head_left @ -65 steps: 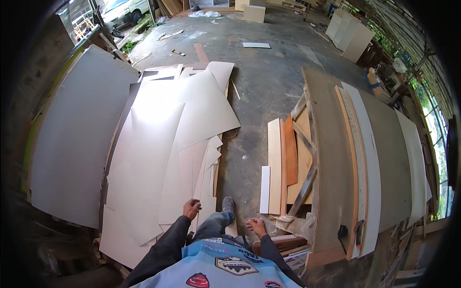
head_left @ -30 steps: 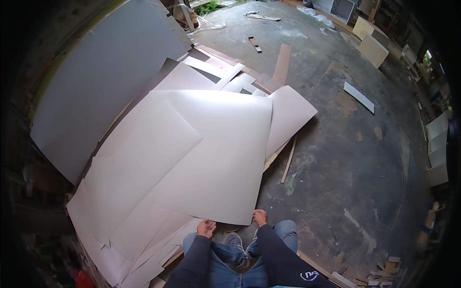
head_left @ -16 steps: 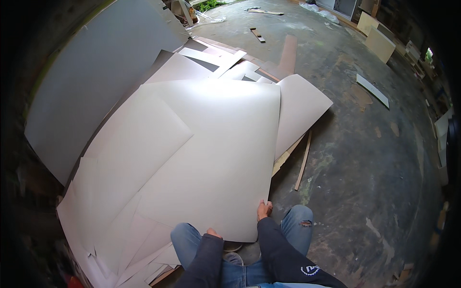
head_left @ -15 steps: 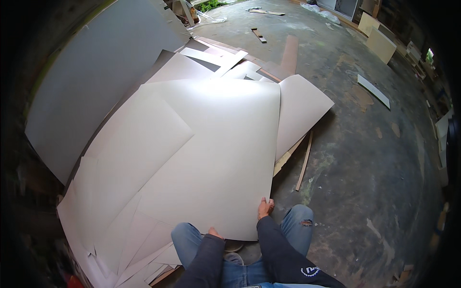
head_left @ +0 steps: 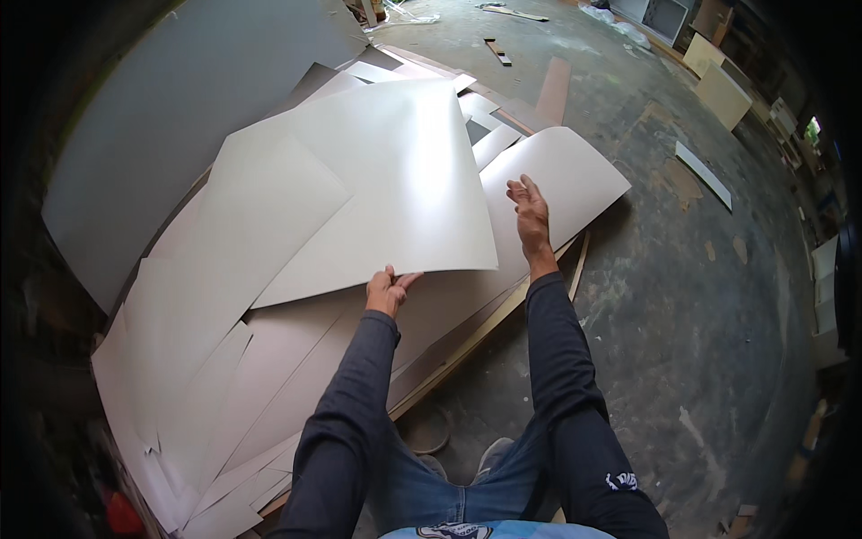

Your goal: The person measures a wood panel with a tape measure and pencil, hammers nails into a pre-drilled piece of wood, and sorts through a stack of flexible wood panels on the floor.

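Observation:
A large, glossy off-white laminate-like sheet (head_left: pixel 377 180) lies on a pile of similar thin sheets (head_left: pixel 296 350), its near edge bowed and lifted. At that edge my left hand (head_left: pixel 388 293) grips it, thumb on top and fingers underneath. To the right of the sheet, my right hand (head_left: pixel 532 216) is raised with its fingers apart and holds nothing. It is over a pale pinkish sheet (head_left: pixel 570 171) that curves out from the pile's right side.
A tall grey-white panel (head_left: pixel 171 153) stands along the left. Wooden strips (head_left: pixel 476 346) edge the pile's underside. On the concrete floor (head_left: pixel 664 332) lie a white strip (head_left: pixel 705 175) and a short wood piece (head_left: pixel 497 52). Yellowish boards (head_left: pixel 723 94) lean at the far right.
The glossy sheet's near edge has moved away from my knees and up the pile, exposing pinkish sheets beneath. My left hand went forward with it; my right hand let go and rose.

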Available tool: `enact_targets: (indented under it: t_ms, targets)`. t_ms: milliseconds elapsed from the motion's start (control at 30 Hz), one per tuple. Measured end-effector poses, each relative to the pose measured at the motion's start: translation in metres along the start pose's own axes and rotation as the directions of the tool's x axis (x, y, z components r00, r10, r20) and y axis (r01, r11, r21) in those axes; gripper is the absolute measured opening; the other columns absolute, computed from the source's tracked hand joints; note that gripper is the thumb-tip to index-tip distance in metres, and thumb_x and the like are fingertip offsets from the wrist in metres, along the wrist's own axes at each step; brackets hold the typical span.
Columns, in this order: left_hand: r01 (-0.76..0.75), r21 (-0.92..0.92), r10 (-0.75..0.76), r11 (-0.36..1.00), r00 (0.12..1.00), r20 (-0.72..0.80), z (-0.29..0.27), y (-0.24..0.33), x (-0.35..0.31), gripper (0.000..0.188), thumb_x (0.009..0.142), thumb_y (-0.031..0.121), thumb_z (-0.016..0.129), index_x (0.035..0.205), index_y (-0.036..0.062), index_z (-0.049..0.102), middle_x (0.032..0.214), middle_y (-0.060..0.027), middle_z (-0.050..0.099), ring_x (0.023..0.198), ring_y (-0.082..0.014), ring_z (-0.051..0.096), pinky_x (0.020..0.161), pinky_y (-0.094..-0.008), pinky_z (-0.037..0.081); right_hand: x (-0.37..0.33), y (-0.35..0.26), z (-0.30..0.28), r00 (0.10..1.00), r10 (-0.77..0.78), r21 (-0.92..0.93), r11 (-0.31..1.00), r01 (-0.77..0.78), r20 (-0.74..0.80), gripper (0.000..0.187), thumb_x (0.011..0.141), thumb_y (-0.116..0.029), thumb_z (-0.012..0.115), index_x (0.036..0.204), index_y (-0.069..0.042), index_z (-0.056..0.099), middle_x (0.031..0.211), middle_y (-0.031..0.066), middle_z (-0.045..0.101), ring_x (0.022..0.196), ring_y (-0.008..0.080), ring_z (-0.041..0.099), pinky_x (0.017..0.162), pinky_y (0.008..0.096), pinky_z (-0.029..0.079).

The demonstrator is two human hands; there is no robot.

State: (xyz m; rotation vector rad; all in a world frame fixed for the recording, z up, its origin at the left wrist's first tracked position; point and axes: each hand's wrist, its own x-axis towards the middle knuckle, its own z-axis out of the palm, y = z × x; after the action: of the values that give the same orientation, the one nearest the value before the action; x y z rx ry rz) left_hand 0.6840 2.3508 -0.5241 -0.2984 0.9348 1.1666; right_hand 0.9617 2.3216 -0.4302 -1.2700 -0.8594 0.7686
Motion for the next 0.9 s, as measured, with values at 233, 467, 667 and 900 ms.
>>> enact_targets:
  t_ms: [233,467,667,900]
  targets:
    - [-0.043,0.641,-0.372,0.766,0.784,0.497,0.125,0.068,0.000,0.058,0.098,0.024,0.037,0.134,-0.0161,0.015,0.135,-0.0381,0.024,0.125,-0.0480,0.034,0.101,-0.0508,0.040,-0.195,0.140,-0.016,0.740,0.672,0.183,0.724,-0.665,0.028,0.029,0.092,-0.025,0.052,0.103,0.001,0.058,0.090,0.0113,0.065,0.075,0.0170,0.063,0.061,0.0264,0.050]
    - [-0.451,0.858,-0.191,0.247,0.845,0.499,0.089,0.033,-0.022,0.055,0.094,0.035,0.049,0.128,-0.0069,0.038,0.100,-0.0230,0.060,0.085,-0.0311,0.065,0.074,-0.0401,0.054,-0.249,0.195,0.073,0.717,0.691,0.443,0.672,-0.593,-0.088,0.045,0.086,-0.014,0.059,0.122,0.008,0.044,0.107,0.0154,0.059,0.099,0.0226,0.059,0.079,0.0304,0.049]
    - [-0.366,0.930,0.354,0.042,0.875,0.329,-0.104,0.104,-0.011,0.030,0.082,0.022,0.062,0.099,-0.0029,0.063,0.078,-0.0090,0.065,0.071,-0.0164,0.062,0.064,-0.0298,0.051,-0.216,0.200,0.097,0.520,0.817,0.457,0.572,-0.681,-0.249,0.019,0.081,-0.010,0.057,0.096,0.001,0.053,0.084,0.0069,0.055,0.073,0.0159,0.054,0.063,0.0304,0.046]
    - [-0.114,0.632,0.371,-0.766,0.724,0.581,-0.285,0.102,-0.136,0.086,0.067,0.023,0.076,0.138,0.0027,0.032,0.144,-0.0226,0.021,0.132,-0.0370,0.024,0.106,-0.0482,0.022,-0.212,0.194,0.089,0.366,0.870,0.510,0.491,-0.707,-0.330,0.006,0.076,-0.005,0.059,0.078,-0.005,0.053,0.069,0.0017,0.051,0.055,0.0122,0.047,0.049,0.0299,0.040]
